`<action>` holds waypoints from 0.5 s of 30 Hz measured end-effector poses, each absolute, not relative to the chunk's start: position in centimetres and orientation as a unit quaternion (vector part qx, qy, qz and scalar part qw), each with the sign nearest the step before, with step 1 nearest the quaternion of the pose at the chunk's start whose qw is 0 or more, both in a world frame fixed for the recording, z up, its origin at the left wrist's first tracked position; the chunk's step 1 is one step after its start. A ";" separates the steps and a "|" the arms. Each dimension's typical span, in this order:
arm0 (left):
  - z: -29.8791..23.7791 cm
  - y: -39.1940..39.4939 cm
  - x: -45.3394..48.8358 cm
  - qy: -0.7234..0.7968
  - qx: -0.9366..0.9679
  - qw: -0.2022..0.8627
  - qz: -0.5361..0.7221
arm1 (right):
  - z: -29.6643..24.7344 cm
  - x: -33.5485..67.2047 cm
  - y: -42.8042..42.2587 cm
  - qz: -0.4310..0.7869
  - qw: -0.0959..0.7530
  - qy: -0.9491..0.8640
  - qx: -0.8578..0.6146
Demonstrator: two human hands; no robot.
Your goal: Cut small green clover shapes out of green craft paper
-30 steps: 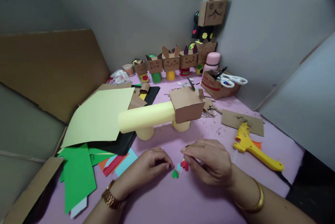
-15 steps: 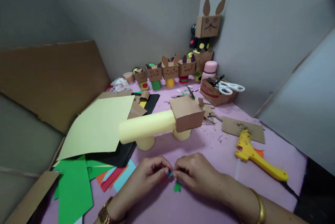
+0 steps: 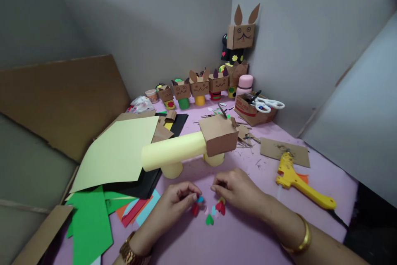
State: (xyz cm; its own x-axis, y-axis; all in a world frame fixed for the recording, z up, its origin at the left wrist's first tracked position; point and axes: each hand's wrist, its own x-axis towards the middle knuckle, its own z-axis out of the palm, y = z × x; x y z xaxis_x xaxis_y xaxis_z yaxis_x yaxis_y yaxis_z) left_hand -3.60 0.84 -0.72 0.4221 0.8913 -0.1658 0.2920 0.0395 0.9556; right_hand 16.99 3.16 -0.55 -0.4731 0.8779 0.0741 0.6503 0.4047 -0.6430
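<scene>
My left hand (image 3: 180,199) pinches a small blue paper cut-out (image 3: 200,199) between thumb and fingertips; its exact shape is hard to make out. Just under those fingertips lies a red paper piece (image 3: 194,210). My right hand (image 3: 235,188) hovers above the table, its fingers loosely curled and apart, with nothing visible in them. Between and below the hands are a green paper heart (image 3: 209,220), a red paper heart (image 3: 220,207), a light blue piece (image 3: 214,210) and small pink bits. Beyond them stands a pale yellow paper-tube animal (image 3: 173,151) with a cardboard box head (image 3: 218,134).
To the right, a yellow glue gun (image 3: 302,186) rests by a cardboard piece (image 3: 269,147). White-handled scissors (image 3: 263,104) sit in a small box (image 3: 248,112). Coloured paper sheets (image 3: 114,149) cover the left side. Several box-headed cat figures (image 3: 200,85) line the back.
My hands have parted: the right has moved away up and to the right, while the left keeps the blue cut-out. The small hearts between them now show. The view has shifted slightly.
</scene>
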 end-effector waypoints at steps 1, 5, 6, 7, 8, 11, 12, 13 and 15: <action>-0.8 0.9 -3.6 0.462 0.628 0.561 0.279 | -0.5 17.1 3.2 0.271 0.197 -0.814 -0.474; -1.2 1.0 -3.6 0.456 0.604 0.586 0.290 | -0.5 17.2 3.4 0.261 0.200 -0.814 -0.479; -1.3 1.0 -3.6 0.454 0.600 0.590 0.292 | -0.5 17.1 3.3 0.262 0.208 -0.812 -0.478; -1.4 1.0 -3.6 0.453 0.597 0.593 0.296 | -0.5 17.0 3.3 0.270 0.216 -0.809 -0.475; -1.5 1.1 -3.6 0.453 0.595 0.593 0.300 | -0.5 16.8 3.2 0.282 0.227 -0.805 -0.469; -1.9 1.2 -3.7 0.453 0.595 0.584 0.316 | -0.6 16.1 2.8 0.345 0.253 -0.793 -0.433; -2.1 1.2 -3.7 0.455 0.602 0.573 0.321 | -0.6 15.9 2.6 0.362 0.262 -0.787 -0.424; -2.2 1.3 -3.7 0.454 0.609 0.562 0.327 | -0.7 15.7 2.5 0.373 0.271 -0.781 -0.421; -2.6 1.4 -3.7 0.449 0.616 0.559 0.327 | -0.8 15.3 2.3 0.378 0.278 -0.774 -0.424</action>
State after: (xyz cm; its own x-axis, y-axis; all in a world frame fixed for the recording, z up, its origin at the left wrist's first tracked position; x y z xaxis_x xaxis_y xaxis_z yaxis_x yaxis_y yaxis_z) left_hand -3.74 1.40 -2.61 0.3831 0.9184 -0.0989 0.1878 0.0274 0.9818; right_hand 15.28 2.34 -0.77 -0.4855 0.8673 0.1103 0.4464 0.3543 -0.8217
